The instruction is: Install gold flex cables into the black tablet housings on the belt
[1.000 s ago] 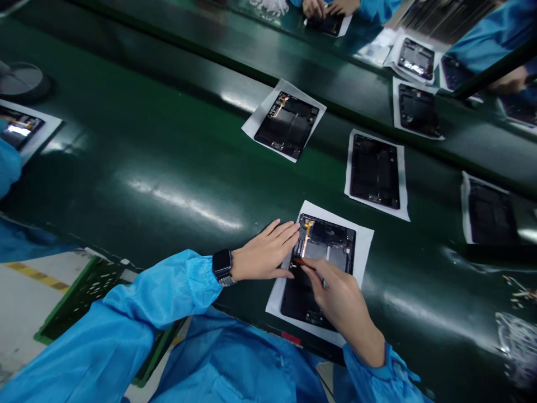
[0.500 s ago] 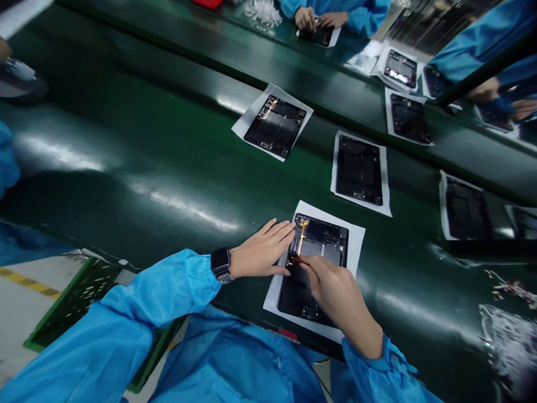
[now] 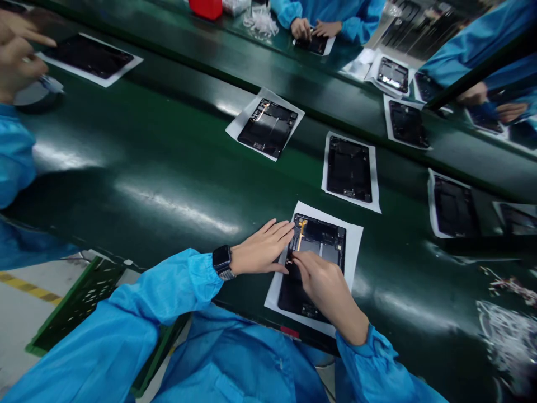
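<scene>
At about six o'clock on the green conveyor belt, an opened tablet lies on a white sheet. The left hand rests flat, fingers spread, on its nine o'clock edge. The right hand has its grip pressed together, fingertips on the orange flex cable

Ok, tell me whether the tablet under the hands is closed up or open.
Open. The tablet lies flat on white paper with its inner parts and an orange flex cable exposed; the left hand steadies its edge, the right hand presses inside.
</scene>
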{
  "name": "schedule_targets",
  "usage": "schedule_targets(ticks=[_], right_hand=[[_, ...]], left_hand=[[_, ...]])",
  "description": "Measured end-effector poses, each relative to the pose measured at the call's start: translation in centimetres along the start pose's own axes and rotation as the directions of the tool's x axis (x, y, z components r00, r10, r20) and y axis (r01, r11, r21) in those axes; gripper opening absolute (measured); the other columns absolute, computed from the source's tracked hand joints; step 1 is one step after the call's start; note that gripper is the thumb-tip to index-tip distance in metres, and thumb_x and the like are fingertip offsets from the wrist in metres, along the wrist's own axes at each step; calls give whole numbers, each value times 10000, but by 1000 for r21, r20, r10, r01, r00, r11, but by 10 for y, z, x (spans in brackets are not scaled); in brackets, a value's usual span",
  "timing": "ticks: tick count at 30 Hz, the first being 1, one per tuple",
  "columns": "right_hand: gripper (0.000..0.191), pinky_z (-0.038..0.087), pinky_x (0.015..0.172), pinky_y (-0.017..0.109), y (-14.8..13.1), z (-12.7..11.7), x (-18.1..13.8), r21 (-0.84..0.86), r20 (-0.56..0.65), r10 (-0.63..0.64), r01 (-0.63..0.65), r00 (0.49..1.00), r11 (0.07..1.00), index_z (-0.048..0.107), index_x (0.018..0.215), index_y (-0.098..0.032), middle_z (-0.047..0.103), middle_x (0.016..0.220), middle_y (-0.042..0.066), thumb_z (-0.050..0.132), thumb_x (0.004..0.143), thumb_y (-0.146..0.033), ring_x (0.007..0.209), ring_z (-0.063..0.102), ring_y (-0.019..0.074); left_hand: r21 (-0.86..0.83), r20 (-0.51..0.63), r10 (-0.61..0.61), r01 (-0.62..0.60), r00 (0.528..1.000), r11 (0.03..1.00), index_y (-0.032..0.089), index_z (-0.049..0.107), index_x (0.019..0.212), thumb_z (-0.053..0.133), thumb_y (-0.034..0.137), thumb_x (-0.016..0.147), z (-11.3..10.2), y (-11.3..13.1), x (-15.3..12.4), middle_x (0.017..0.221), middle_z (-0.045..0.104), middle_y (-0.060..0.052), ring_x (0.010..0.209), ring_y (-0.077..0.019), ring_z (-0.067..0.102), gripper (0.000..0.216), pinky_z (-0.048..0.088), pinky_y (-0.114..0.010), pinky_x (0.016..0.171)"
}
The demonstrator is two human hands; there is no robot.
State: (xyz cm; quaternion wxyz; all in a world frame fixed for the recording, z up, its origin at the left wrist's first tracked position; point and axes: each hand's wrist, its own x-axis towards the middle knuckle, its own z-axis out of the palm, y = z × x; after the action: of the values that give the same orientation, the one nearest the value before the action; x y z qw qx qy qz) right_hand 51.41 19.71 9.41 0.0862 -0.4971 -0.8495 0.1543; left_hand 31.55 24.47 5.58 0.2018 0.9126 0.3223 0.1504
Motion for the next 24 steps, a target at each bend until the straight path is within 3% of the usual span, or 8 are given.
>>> schedule_targets(ticks=[2,4,7,9,11,13,15,24], right_hand=[[212,525,777,346,7,-1,-3,252,-86,106,-81,991,964,636,1035,-173,685,1001,100,440,962,-210,883,659,224],[195,546,736,342,10,2,-2,566,-134,290,-167,948,807,638,1004,-188,670,965,84,485,948,-295,857,651,215],[269,485,483,269,3,10,9,877,34,460,-247,887,412,589,868,-197,581,718,22,460,943,-420,612,583,175],[301,408,427,243,-6,16,21,896,141,411,-293,901,333,539,803,-209,491,599,-28,451,941,-461,503,496,147],[240,377,462,238,-16,21,34,803,133,327,-295,935,517,544,810,-208,439,558,-58,502,924,-414,480,449,131],[99,370,531,243,-23,24,43,570,72,225,-225,972,790,588,880,-200,455,590,-57,555,898,-292,533,475,132],[75,358,571,251,-27,26,48,297,43,128,-135,991,945,609,945,-207,527,702,-32,576,880,-191,618,524,141],[161,352,585,272,-33,38,39,-117,37,-7,11,999,993,589,923,-193,557,911,25,452,965,-119,690,555,145]], left_hand=[[-5,-6,-20,20,1000,1000,127,368,1371,690,444,844,-16,-8,-3,1443,418,-188,1366,-311,374,693,312,-432,1108],[-2,-10,-104,104,995,995,144,503,1231,658,337,880,-34,-22,-8,1259,568,-131,1189,-272,531,430,417,-376,982],[-15,-42,-297,296,954,955,168,586,1051,606,253,902,-55,-48,-17,958,648,-43,905,-198,618,172,455,-295,778],[-36,-60,-381,380,922,924,177,597,1026,603,260,898,-59,-61,-20,848,646,-12,799,-172,614,153,430,-266,690],[-50,-70,-411,408,909,912,180,604,1021,601,271,895,-58,-68,-21,804,642,-1,748,-157,602,156,407,-254,654],[-62,-81,-414,410,907,910,178,612,1019,601,283,893,-54,-71,-20,809,644,-4,730,-147,595,165,394,-247,642],[-69,-96,-415,410,905,909,176,617,1026,599,298,894,-51,-71,-19,817,645,-7,724,-143,590,180,386,-244,635],[-84,-107,-426,419,898,904,177,628,1016,588,314,902,-50,-70,-19,790,641,-8,704,-148,578,182,366,-245,629]])
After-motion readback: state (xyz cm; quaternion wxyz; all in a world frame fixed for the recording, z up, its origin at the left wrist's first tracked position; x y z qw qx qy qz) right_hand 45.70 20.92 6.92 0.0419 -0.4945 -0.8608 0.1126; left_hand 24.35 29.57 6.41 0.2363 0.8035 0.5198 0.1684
